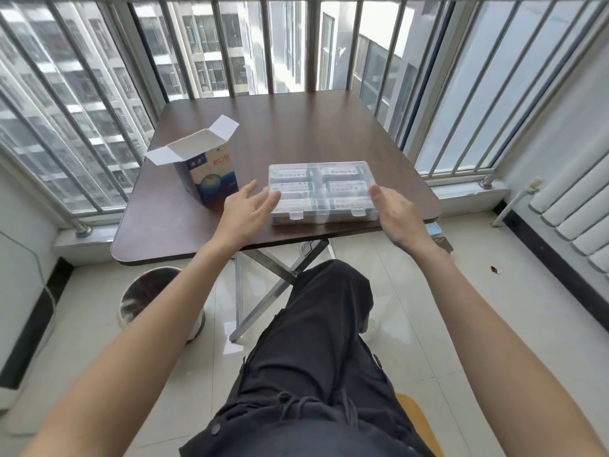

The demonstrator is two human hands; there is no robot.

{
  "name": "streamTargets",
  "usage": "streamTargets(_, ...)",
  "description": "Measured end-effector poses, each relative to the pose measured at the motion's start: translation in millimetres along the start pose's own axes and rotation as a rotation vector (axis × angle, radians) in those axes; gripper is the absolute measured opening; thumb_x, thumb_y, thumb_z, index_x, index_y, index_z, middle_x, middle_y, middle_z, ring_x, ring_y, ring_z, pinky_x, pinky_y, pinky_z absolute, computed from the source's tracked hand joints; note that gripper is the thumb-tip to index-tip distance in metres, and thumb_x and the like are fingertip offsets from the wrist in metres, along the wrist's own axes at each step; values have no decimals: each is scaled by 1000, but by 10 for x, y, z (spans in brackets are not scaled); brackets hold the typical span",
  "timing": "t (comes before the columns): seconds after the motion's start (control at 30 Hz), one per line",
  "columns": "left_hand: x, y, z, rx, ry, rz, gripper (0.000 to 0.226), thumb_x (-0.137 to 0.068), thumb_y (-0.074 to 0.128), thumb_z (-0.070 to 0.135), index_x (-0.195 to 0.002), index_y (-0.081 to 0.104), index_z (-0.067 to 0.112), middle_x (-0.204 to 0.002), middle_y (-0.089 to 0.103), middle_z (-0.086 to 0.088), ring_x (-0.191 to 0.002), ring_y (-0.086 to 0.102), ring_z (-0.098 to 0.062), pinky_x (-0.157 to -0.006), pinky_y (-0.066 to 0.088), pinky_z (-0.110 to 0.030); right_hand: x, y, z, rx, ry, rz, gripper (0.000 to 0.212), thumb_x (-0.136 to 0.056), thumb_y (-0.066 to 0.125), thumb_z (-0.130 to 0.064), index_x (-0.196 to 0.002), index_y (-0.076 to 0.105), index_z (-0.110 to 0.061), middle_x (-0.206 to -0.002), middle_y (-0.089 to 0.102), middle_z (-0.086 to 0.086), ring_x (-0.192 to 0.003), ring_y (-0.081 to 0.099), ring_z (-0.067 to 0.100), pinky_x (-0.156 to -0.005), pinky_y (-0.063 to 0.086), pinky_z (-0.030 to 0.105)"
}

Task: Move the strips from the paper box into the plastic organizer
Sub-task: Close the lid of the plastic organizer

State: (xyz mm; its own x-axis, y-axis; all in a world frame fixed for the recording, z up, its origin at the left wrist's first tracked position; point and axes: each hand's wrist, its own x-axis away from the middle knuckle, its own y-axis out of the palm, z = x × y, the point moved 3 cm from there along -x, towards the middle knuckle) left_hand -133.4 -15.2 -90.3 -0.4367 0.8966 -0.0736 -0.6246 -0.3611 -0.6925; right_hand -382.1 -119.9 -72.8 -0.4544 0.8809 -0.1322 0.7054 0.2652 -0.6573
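Near the front edge of the desk [296, 127], the plastic organizer [321, 192] is flanked by both hands, left hand [245, 209] and right hand [393, 211], fingers extended and nothing grasped. Its clear lid appears closed; the two front latches should be released evenly before lifting. Packets are seen inside. The paper box [211, 174] stands open-flapped just left of it.

A dark brown desk [296, 127] stands on crossed metal legs [280, 278] over a shiny tiled floor [461, 324]. Behind it, grey metal bars [313, 44] stand in front of big windows with tall buildings outside. A round bin [155, 298] sits on the floor under the desk's near left corner. A white radiator [580, 209] hangs on the right wall.
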Motion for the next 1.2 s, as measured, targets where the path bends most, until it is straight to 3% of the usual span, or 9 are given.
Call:
streamTargets(0.13, 37, -1, -3, -102, -18, -19, 55, -93, 41, 54, -140, 43, 25, -153, 28, -5, -141, 19, -30, -116, 16, -46, -35, 41, 38, 116, -5, 14, 49, -99, 37, -44, -129, 54, -9, -133, 55, 8, -125, 47, 23, -102, 35, 34)
streamTargets(0.3, 50, 27, -9, -26, 1, -17, 51, -94, 50, 42, -141, 42, 24, -127, 52, -9, -110, 53, -19, -99, 44, -40, -90, 24, 43, 173, -8, 33, 43, -94, 54, -33, -131, 53, -9, -133, 56, 8, -120, 52, 24, -100, 40, 36)
streamTargets(0.4, 38, 35, -27, 31, -1, -8, 47, -93, 53, 39, -138, 46, 27, -122, 56, -7, -102, 58, -16, -96, 47, -39, -89, 27, 57, 162, -8, 43, 43, -93, 57, -32, -130, 54, -10, -131, 57, 9, -117, 54, 25, -99, 42, 38)
streamTargets(0.53, 69, 54, 11, -20, 44, 58, 52, -92, 55, 38, -139, 44, 20, -128, 47, -2, -107, 53, -14, -98, 43, -33, -88, 51, 94, 223, -31, 5, 47, -94, 54, -31, -136, 48, -10, -146, 41, 10, -133, 39, 24, -109, 32, 36)
streamTargets(0.63, 118, 32, 122, -151, 340, 157, 56, -84, 63, 29, -136, 46, 15, -139, 43, -6, -129, 39, -21, -109, 31, -37, -43, 72, 73, 367, -207, 28, 50, -86, 58, -14, -135, 50, -10, -152, 27, 12, -141, 22, 26, -113, 21, 36)
streamTargets(0.7, 101, 74, 159, -355, 563, 134, 59, -79, 64, 23, -136, 48, 17, -145, 41, -7, -137, 32, -25, -115, 24, -45, -31, 123, 30, 495, -400, 52, 58, -74, 60, -1, -130, 54, -8, -148, 35, 16, -140, 27, 30, -114, 20, 39)
streamTargets(0.77, 60, 139, 177, -461, 633, 80, 60, -81, 67, 19, -137, 47, 18, -146, 41, -4, -140, 30, -24, -116, 19, -45, -53, 182, -1, 594, -480, 46, 61, -71, 61, 3, -130, 53, -7, -144, 42, 16, -138, 34, 32, -114, 20, 40)
streamTargets(0.97, -8, 229, 192, -433, 642, 70, 52, -83, 70, 23, -132, 54, 19, -136, 54, 0, -129, 47, -21, -106, 40, -44, -58, 240, -60, 642, -573, 148, 49, -71, 74, -1, -119, 62, -5, -118, 65, 12, -108, 63, 29, -89, 52, 39)
streamTargets(1.2, -8, 197, 178, -401, 623, 58, 47, -86, 67, 27, -132, 55, 23, -136, 53, 5, -131, 44, -15, -101, 41, -36, -33, 210, -45, 595, -584, 183, 43, -71, 80, -8, -112, 68, -12, -111, 70, 4, -104, 66, 23, -81, 55, 34)
